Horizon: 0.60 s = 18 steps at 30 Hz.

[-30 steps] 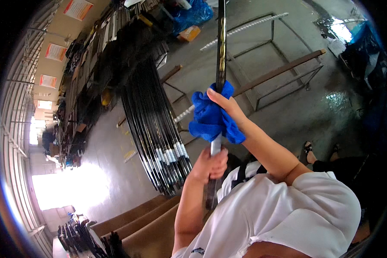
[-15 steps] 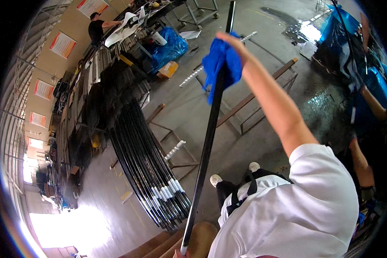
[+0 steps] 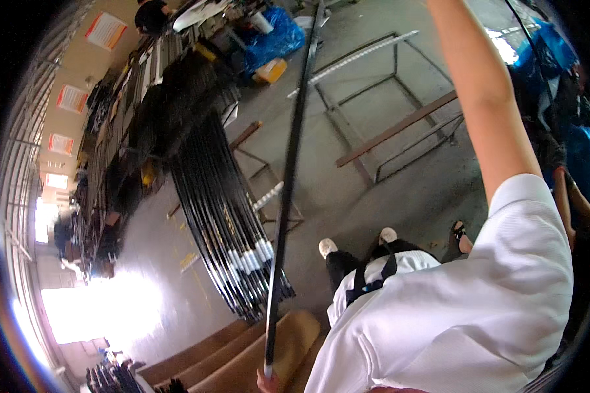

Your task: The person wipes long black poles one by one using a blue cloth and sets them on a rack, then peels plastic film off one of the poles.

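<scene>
A long, straight black pole [image 3: 288, 190] runs from the bottom of the view up to the top edge. At its lower, pale-tipped end is my left hand [image 3: 267, 381], closed around the pole and partly cut off by the lower edge. My bare right forearm [image 3: 488, 85] stretches upward from a white sleeve and passes out at the top edge, so the hand itself is out of sight. Left of the pole lies a row of similar black poles [image 3: 223, 216], several with white bands near their near ends.
Metal trestles [image 3: 400, 131] stand on the grey floor beyond the pole. Brown cardboard [image 3: 288, 340] lies near my left hand. A blue plastic bag [image 3: 275, 39] and a yellow box [image 3: 271, 70] sit far off. Another person's sandaled foot [image 3: 461, 237] and arms [image 3: 573, 203] are at right.
My right hand, which was around the pole with a blue cloth, has moved up out of view. The pole stands more upright, and the whole view has shifted.
</scene>
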{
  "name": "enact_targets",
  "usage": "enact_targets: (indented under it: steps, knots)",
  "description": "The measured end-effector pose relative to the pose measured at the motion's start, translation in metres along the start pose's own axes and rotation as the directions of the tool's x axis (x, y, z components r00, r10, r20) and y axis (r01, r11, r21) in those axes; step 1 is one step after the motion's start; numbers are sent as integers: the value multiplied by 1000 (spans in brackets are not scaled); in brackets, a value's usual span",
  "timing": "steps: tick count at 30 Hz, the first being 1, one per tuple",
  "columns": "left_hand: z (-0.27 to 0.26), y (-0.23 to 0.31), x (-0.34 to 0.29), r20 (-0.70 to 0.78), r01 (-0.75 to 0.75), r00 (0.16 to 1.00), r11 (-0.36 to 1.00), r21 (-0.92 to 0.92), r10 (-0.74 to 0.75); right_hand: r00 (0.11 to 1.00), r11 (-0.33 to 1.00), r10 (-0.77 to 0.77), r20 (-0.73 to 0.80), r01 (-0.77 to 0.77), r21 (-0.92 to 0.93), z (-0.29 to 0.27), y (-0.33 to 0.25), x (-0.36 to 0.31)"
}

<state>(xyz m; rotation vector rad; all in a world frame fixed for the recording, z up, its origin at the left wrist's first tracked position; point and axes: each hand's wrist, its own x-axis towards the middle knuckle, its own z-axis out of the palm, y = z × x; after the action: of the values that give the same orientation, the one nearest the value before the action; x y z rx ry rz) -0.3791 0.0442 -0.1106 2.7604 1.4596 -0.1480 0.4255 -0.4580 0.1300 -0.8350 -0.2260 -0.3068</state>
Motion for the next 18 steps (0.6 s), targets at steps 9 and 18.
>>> enact_targets:
  steps: [9,18]
  knots:
    - [-34,272,86,153,-251,930,883,-395,333,730,725,385,565,-618,304,92,157,-193]
    - [-39,274,89,226,-188,912,838,-512,343,918,911,312,244,-362,198,100,154,-123]
